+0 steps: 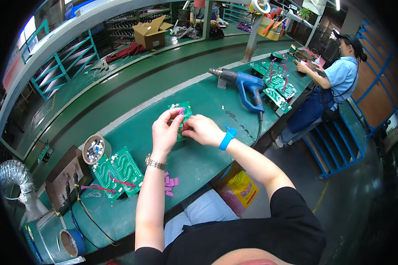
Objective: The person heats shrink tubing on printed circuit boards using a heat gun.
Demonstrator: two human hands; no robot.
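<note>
Over the green bench a green circuit board (pixel 185 107) sits beneath both my hands, which cover much of it. My left hand (pixel 165 130) is closed, pinching a small purple piece (pixel 181 111) between thumb and fingertips above the board. Close beside it, my right hand (pixel 204 130) has its fingers drawn together at the board's right side. What they grip is hidden, though a bit of red shows between the hands. Several loose purple pieces (pixel 169 185) lie to the right of my left forearm. Two circuit boards with red wires (pixel 121 172) rest to its left.
A blue heat gun (pixel 245 84) lies at the far right, its cord running toward the bench edge. More wired boards (pixel 276 84) sit beyond it, near a co-worker (pixel 342 73). At left are a bowl of small parts (pixel 93 149), a metal box (pixel 64 181) and cabled tools (pixel 75 179).
</note>
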